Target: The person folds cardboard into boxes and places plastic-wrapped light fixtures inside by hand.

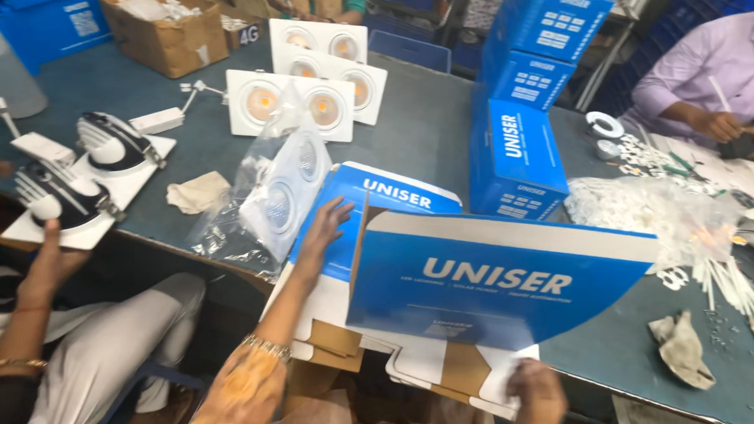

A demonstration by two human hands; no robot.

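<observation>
A flat blue and white carton [491,283] stands half unfolded at the near table edge, its brown inner flaps hanging towards me. My right hand [538,397] grips its lower white flap. My left hand [322,227] lies with fingers spread on the carton's rear blue panel [394,196], gripping nothing. Just left of that hand, a white twin downlight in a clear plastic bag [282,192] leans on the table.
Three white twin downlights [289,100] lie further back. Stacked blue boxes [523,100] stand behind the carton. A co-worker's hand [49,259] at left holds a black and white fixture [60,197]. Another person [715,90] works at right among small white parts [686,223]. A rag [681,348] lies near right.
</observation>
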